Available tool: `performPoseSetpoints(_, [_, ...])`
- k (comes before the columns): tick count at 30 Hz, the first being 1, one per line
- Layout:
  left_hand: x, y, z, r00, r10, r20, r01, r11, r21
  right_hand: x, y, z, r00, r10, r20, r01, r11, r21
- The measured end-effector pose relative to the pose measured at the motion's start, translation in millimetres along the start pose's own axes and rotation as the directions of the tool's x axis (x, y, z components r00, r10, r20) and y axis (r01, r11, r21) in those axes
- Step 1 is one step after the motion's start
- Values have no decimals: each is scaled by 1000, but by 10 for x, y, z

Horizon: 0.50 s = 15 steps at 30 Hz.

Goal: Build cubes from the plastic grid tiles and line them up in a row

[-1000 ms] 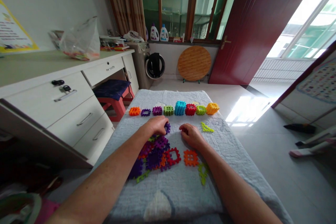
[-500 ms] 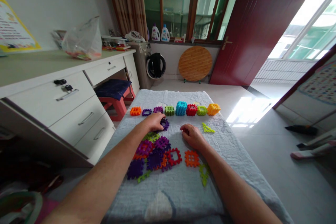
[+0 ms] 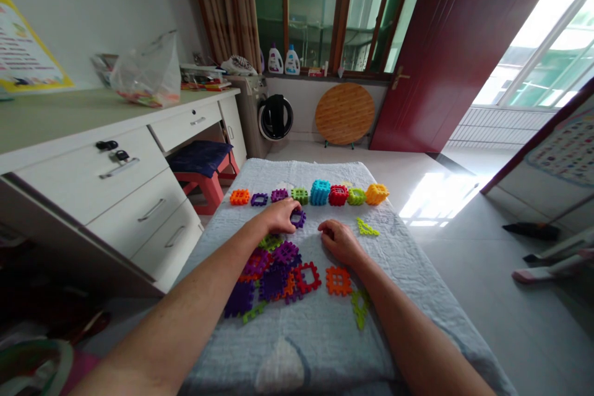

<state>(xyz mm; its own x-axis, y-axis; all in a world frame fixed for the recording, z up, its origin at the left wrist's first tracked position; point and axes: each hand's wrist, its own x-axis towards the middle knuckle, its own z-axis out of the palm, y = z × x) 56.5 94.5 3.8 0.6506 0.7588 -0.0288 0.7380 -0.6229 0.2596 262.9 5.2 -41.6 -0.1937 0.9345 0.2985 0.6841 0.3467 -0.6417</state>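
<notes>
My left hand grips a dark purple square frame tile by its left edge, just above the cloth; its fingers hide part of the tile. Loosely curled, with no piece visible in it, my right hand rests on the cloth. Nearer to me lies a pile of notched tiles, among them a purple tile, a solid dark purple tile and a red frame. An orange tile sits below my right hand, and a yellow-green triangle lies to its right.
Along the far side of the cloth-covered table runs a row of tile stacks sorted by colour, including a turquoise stack and a yellow stack. A white desk and a red stool stand at the left.
My left hand has shifted slightly to the right with the dark purple frame tile. My right hand has stayed in place.
</notes>
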Motion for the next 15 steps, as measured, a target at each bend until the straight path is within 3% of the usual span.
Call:
performPoseSetpoints(4, [-35, 2, -6, 980, -19, -197, -33, 965, -260, 0, -4, -1, 1000, 0, 8, 0, 1000, 5])
performPoseSetpoints(8, [-99, -95, -59, 961, -102, -255, -10, 914, -406, -1, -3, -3, 1000, -6, 6, 6, 1000, 7])
performPoseSetpoints(12, [-265, -316, -152, 959, -180, -220, 140, 972, -189, -4, -5, -4, 1000, -3, 6, 3, 1000, 14])
performPoseSetpoints(15, [-408, -526, -179, 947, -290, -136, 295, 955, 22, -6, -5, -4, 1000, -5, 4, 5, 1000, 10])
